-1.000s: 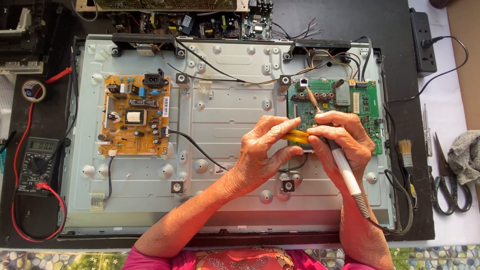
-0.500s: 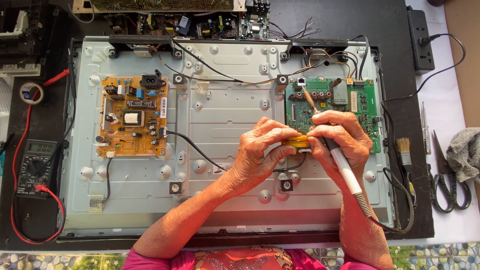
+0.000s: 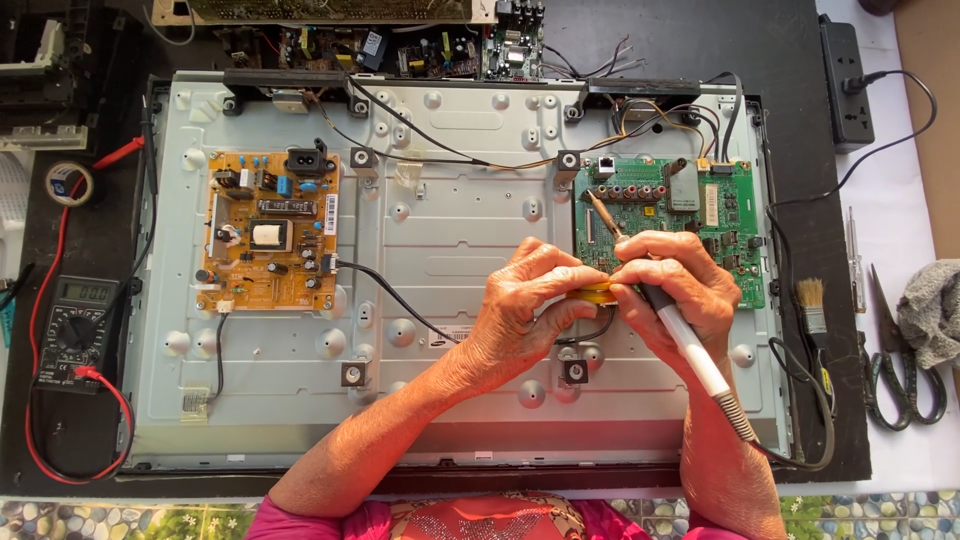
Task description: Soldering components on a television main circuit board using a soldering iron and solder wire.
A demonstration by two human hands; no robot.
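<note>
hands barely shifted; left hand (image 3: 525, 300) pinched yellow tin (image 3: 597, 294), right hand (image 3: 678, 290) gripped soldering iron (image 3: 690, 345), tip-dipping underway, steadiness needed next.

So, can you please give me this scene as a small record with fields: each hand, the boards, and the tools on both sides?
left hand: holds a small yellow tin
right hand: grips a soldering iron, tip over the green board
orange board: mounted at left of the metal panel
left side: multimeter, tape roll
right side: brush, scissors, grey cloth, power strip
</note>
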